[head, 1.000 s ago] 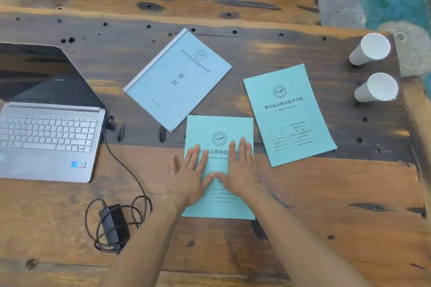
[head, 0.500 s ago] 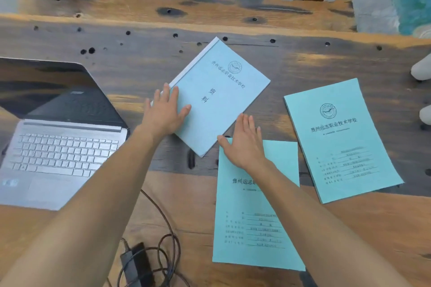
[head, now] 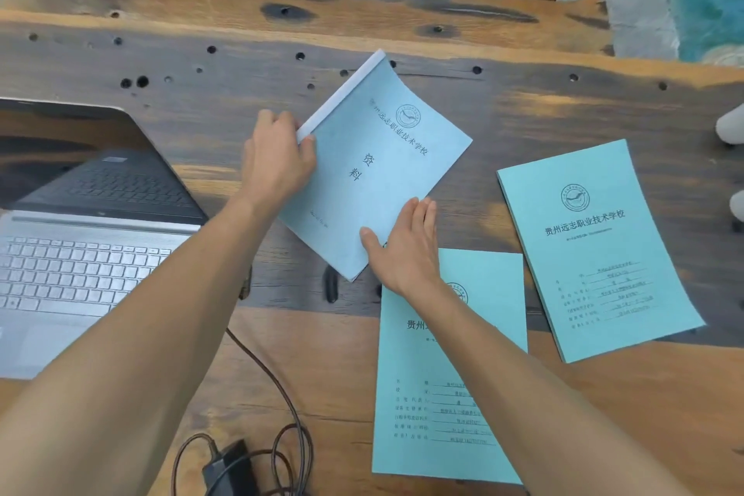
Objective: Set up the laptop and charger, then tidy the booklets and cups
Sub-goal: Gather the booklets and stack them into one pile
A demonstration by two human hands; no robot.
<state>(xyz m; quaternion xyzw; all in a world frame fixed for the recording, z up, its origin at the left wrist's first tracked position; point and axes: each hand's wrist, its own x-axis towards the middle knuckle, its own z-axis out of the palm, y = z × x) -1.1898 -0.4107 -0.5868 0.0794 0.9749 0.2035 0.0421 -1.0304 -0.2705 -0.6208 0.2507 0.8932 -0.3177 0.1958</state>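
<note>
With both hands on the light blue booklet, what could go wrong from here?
1. The light blue booklet is held by the left hand at its spine and the right hand at a corner; its far corner already curls, so it may bend.
2. The charger cable runs under the left forearm and might snag.

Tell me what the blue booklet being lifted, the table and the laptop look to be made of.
Blue booklet: paper, matte cover; its far corner curls as the left hand and right hand lift it, and white page edges show at the spine.
Table: old wood, rough and unvarnished, with grain, dark stains and bored holes.
Laptop: silver matte shell, metal or plastic; glossy screen showing reflections.
</note>
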